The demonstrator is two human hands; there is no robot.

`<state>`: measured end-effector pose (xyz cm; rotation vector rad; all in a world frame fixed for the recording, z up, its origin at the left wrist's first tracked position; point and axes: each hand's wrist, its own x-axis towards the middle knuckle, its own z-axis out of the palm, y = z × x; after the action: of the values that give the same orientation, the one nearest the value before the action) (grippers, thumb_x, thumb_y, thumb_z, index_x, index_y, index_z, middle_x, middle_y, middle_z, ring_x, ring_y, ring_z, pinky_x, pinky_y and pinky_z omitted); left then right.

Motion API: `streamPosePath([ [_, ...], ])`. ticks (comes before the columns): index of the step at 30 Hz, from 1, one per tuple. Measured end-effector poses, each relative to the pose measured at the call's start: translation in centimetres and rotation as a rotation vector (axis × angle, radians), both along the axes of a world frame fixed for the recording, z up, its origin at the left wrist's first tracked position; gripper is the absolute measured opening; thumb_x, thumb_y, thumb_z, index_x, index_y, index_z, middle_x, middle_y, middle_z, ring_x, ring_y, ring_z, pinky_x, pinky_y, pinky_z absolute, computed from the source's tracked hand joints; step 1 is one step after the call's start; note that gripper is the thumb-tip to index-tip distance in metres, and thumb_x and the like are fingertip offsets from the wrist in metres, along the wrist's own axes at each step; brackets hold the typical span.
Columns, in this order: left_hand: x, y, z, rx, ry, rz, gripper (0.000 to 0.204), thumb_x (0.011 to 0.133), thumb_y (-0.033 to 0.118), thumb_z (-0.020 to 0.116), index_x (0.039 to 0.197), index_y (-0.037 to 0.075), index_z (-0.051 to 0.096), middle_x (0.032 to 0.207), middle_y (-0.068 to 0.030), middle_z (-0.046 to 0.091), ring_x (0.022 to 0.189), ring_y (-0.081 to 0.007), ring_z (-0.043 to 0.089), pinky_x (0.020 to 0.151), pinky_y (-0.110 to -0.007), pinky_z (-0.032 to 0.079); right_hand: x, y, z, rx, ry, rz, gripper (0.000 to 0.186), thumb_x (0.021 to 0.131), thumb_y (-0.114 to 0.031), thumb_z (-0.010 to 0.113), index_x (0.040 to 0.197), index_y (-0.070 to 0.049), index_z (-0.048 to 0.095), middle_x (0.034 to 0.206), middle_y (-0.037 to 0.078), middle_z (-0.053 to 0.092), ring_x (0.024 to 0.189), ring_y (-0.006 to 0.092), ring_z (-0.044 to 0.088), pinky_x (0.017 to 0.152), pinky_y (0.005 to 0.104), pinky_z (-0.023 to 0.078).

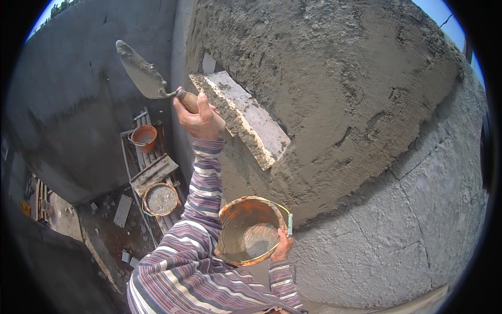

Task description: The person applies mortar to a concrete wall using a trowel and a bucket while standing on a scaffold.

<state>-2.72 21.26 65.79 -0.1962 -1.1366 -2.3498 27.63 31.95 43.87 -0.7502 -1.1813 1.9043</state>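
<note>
My left hand [198,118] is closed round the wooden handle of a pointed trowel [140,70]. Its blade points up and left, away from the wall, with grey mortar smeared over it. Lower down, my right hand [283,247] grips the right rim of an orange bucket [230,243], by its wire handle. The bucket tilts toward me and grey mortar [260,239] lies in its bottom. Behind my left hand, a pale slab [251,115] with a mortar-crusted edge juts from the wall. Wet, rough mortar [334,104] coats the wall around it.
Lower right, the wall [387,235] has a lighter grey, scored surface. A smooth grey wall [94,89] stands at left. Far below is a bamboo-pole platform [141,162] bearing an orange bucket [144,136] and another mortar-filled bucket [161,200]. Broken blocks [122,210] litter the ground.
</note>
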Motion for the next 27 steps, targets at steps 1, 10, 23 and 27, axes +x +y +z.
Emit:
streamPosePath([
  [1,-1.0,1.3,0.5,-0.015,-0.043,0.13,0.049,0.084,0.015,0.054,0.125,-0.003,0.035,0.08,-0.0112,0.054,0.061,-0.0185,0.059,0.053,-0.031,0.053,0.5,-0.5,0.4,0.004,0.011,0.005,0.041,0.077,-0.007,0.053,0.116,0.007,0.052,0.106,0.01,0.058,0.096,0.0183,0.055,0.086,0.029,0.042],
  [10,17.0,10.4,-13.2,-0.921,0.588,-0.511,0.061,0.072,0.013,0.065,0.124,-0.001,0.038,0.103,-0.0218,0.056,0.091,-0.0401,0.059,0.077,-0.04,0.05,4.1,0.8,-3.9,-0.06,0.039,-0.133,0.037,0.077,-0.008,0.054,0.112,0.004,0.053,0.106,0.011,0.057,0.096,0.0215,0.055,0.085,0.0332,0.044],
  [23,18.3,-14.8,-27.8,-1.893,0.0,-0.978,0.056,0.076,0.026,0.058,0.125,0.008,0.037,0.091,-0.0185,0.063,0.083,-0.0361,0.062,0.073,-0.046,0.049,2.8,0.0,-8.7,-0.088,-0.052,0.091,0.047,0.078,-0.005,0.053,0.124,0.003,0.046,0.121,0.01,0.052,0.109,0.0218,0.049,0.095,0.0346,0.036],
  [27,20.0,-16.0,-31.4,-1.901,-0.043,-0.911,0.052,0.077,0.025,0.057,0.122,0.006,0.04,0.075,-0.019,0.063,0.071,-0.0371,0.063,0.063,-0.046,0.05,1.4,-0.3,-9.8,-0.112,-0.163,0.156,0.035,0.08,-0.006,0.059,0.113,0.001,0.053,0.107,0.006,0.055,0.1,0.0167,0.052,0.089,0.0321,0.039],
])
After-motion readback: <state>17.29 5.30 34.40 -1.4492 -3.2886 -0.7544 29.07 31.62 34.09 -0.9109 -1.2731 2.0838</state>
